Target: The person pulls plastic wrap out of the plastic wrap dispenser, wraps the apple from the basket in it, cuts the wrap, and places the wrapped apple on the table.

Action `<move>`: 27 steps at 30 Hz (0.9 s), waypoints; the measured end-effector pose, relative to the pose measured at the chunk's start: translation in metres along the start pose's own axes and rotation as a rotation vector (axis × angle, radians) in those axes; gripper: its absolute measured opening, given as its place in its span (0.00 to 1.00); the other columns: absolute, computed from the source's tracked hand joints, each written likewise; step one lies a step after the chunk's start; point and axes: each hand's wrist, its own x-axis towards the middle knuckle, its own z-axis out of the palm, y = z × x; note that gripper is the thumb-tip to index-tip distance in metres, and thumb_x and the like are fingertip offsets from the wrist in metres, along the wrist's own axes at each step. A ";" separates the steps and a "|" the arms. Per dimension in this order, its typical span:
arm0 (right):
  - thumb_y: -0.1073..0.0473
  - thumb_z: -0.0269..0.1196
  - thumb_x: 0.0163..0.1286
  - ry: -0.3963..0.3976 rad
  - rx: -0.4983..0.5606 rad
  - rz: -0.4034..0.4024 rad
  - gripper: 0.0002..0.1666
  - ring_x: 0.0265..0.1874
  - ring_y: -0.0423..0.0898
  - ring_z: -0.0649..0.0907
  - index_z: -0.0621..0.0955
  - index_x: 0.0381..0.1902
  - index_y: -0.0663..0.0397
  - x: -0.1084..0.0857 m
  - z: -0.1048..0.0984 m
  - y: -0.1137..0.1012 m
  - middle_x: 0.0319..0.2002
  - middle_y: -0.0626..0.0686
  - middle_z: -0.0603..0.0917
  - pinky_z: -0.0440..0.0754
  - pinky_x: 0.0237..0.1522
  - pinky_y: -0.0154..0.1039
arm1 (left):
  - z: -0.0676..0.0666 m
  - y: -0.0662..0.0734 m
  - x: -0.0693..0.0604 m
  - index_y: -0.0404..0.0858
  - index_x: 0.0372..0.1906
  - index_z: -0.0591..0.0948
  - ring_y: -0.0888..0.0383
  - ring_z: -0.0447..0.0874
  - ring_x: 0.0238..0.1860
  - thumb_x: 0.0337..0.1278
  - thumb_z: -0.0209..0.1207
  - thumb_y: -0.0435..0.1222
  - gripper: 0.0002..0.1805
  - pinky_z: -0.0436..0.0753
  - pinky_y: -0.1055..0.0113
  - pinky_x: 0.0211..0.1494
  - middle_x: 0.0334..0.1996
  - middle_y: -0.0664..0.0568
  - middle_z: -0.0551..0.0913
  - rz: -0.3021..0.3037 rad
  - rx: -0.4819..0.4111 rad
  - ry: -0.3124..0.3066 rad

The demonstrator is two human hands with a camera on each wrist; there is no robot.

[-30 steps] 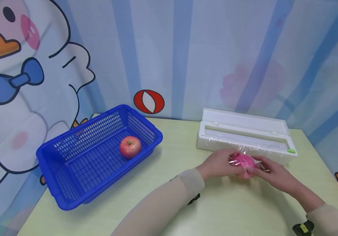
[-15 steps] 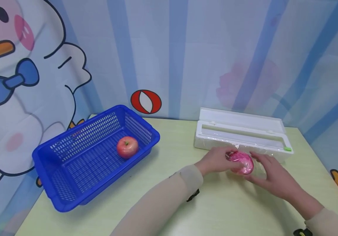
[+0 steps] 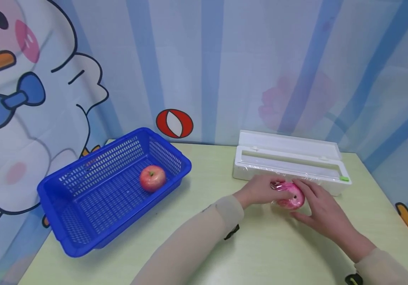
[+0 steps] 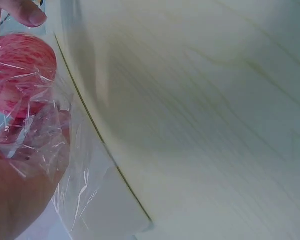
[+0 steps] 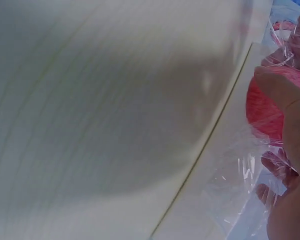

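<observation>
My left hand (image 3: 260, 191) holds a pink-red apple (image 3: 296, 200) wrapped in clear cling film, its thumb lying across the front of the fruit. A small dark spot shows on the apple's end that faces right. Close to that end, my right hand (image 3: 325, 213) has its fingers and thumb spread apart; the head view does not show whether they touch the apple. Loose, crinkled cling film (image 4: 45, 135) gathers about the left hand in the left wrist view. The right wrist view shows more film (image 5: 235, 170) below the apple. Behind both hands stands a white cling film dispenser (image 3: 248, 172), its lid raised.
A blue perforated basket (image 3: 132, 215) stands at the left of the pale table (image 3: 218, 257), with one unwrapped red apple (image 3: 152, 179) in it. A green slider (image 3: 344, 179) sits at the dispenser's right end. A printed cloth (image 3: 211, 79) hangs behind the table.
The wrapped apple has turned in the left hand, so its spotted end now faces right. My right hand has let go of the apple and spread its fingers. The head view has shifted slightly.
</observation>
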 end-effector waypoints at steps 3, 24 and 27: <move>0.57 0.90 0.40 -0.014 0.019 0.038 0.66 0.57 0.67 0.80 0.69 0.75 0.64 0.000 0.004 -0.001 0.62 0.66 0.79 0.81 0.56 0.68 | -0.001 0.000 0.000 0.49 0.66 0.85 0.68 0.81 0.51 0.67 0.68 0.57 0.29 0.80 0.75 0.51 0.56 0.61 0.87 -0.015 -0.007 -0.005; 0.59 0.87 0.48 -0.112 0.166 0.185 0.56 0.61 0.69 0.79 0.72 0.73 0.61 0.009 0.000 0.001 0.63 0.66 0.81 0.79 0.58 0.71 | -0.010 0.010 -0.011 0.50 0.76 0.76 0.61 0.80 0.64 0.67 0.62 0.66 0.40 0.82 0.65 0.63 0.66 0.58 0.82 -0.034 0.230 -0.011; 0.59 0.87 0.48 -0.137 0.186 0.191 0.56 0.62 0.68 0.80 0.73 0.73 0.61 0.013 -0.003 0.003 0.63 0.65 0.82 0.80 0.58 0.71 | -0.013 0.013 -0.015 0.53 0.80 0.71 0.58 0.74 0.72 0.64 0.62 0.69 0.45 0.76 0.60 0.73 0.72 0.58 0.77 0.028 0.450 0.006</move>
